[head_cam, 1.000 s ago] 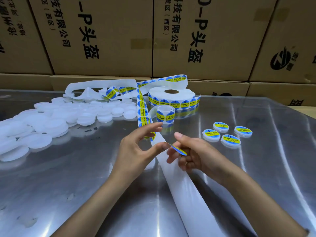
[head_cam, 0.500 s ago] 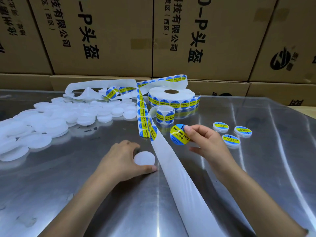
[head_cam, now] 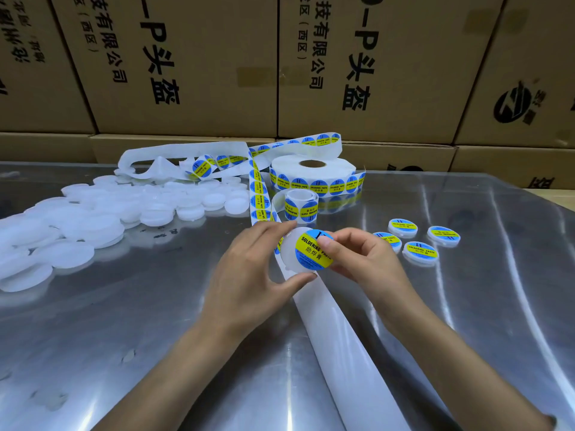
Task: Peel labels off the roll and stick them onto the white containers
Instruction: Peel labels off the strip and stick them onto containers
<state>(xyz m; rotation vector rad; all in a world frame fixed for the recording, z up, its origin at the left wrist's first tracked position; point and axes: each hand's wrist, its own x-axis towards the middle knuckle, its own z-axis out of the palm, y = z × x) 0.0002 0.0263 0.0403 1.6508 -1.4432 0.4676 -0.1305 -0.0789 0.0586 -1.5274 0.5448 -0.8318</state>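
Unlabelled white containers lay heaped at nine o'clock on the bench. At centre, the left hand held one container in a curled grip, while the right hand pinched a label (blue and yellow) against it. Four labelled containers sat at three o'clock.

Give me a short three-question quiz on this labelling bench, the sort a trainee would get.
1. True or false: the left hand holds the white container that is being labelled.
2. How many labelled containers lie on the table to the right of the hands?
3. Which way does the label roll lie: A) flat, core hole up; B) on its edge?

Key
1. True; the right hand presses the label on with its thumb.
2. Four.
3. A.
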